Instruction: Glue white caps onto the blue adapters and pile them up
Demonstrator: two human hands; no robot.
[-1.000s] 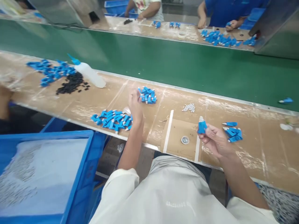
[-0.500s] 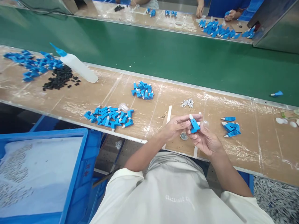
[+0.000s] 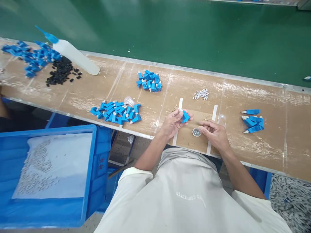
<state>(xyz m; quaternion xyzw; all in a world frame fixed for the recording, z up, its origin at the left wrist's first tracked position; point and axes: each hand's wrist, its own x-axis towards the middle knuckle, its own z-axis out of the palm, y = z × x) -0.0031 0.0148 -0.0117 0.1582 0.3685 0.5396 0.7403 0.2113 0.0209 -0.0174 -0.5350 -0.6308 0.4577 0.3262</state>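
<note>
My left hand [image 3: 173, 121] is closed round a small blue plastic connector [image 3: 185, 116] with a white tip, held just above the brown bench [image 3: 274, 145]. My right hand [image 3: 213, 134] hovers a little to the right, fingers curled in a pinch beside a small round metal cap [image 3: 196, 131] on the bench; what the fingers hold, if anything, is too small to make out. A heap of tiny white parts [image 3: 201, 94] lies just beyond both hands.
Blue connectors lie in piles at the left front [image 3: 116, 113], the middle back [image 3: 149, 81], the right [image 3: 252, 120] and far left [image 3: 29, 56]. Black parts [image 3: 60, 72] and a lying white squeeze bottle [image 3: 73, 55] sit far left. Green conveyor belt [image 3: 170, 32] behind; blue crate [image 3: 48, 174] below left.
My left hand came from the left pile to the right hand, took the blue connector from it, and now holds it alone. The right hand has dropped towards the metal cap. The view tilted downward.
</note>
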